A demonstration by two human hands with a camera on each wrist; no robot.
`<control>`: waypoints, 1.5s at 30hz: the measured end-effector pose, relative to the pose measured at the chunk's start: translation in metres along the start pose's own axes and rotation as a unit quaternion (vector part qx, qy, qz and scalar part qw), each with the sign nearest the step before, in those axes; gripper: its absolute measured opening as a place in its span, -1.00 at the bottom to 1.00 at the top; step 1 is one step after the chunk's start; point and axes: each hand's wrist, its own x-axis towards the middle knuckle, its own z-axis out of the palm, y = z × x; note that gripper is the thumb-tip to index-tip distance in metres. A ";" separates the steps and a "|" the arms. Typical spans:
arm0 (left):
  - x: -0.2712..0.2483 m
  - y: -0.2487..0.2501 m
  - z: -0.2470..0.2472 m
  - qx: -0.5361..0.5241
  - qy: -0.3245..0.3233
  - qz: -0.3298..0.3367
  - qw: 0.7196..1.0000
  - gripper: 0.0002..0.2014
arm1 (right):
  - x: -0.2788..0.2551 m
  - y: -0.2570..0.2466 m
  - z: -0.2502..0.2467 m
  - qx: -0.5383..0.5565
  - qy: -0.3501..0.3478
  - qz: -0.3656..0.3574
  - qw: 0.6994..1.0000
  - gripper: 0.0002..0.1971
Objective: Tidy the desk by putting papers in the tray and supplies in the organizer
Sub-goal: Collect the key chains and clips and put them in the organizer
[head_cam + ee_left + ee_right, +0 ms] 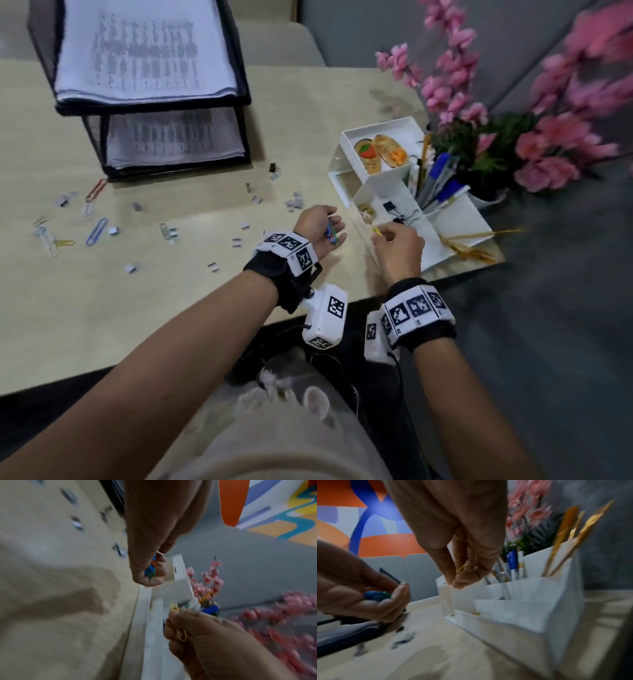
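Note:
My right hand point(394, 240) pinches a yellow paper clip point(376, 231) point(178, 623) between thumb and fingertips, just above the front compartments of the white organizer point(455, 226) point(530, 615). My left hand point(322, 229), palm up just left of the organizer, cups a small bunch of coloured paper clips point(330, 235) point(150, 568) point(375, 595) in curled fingers. Two stacked black mesh trays point(150, 102) at the back left hold papers point(144, 51). More paper clips point(97, 231) and staple strips point(294, 202) lie scattered across the beige desk.
The organizer holds pens point(438, 178), binder clips point(390, 207) and gold feather pens point(479, 236). A pot of pink flowers point(479, 102) stands behind it at the desk's right corner. A black binder clip point(274, 168) lies by the trays. The desk's front edge runs close under my wrists.

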 end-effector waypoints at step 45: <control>-0.129 0.083 -0.343 -0.191 0.282 0.151 0.928 -0.76 | -0.081 -0.195 0.232 -0.212 -0.208 -0.240 0.924 -0.75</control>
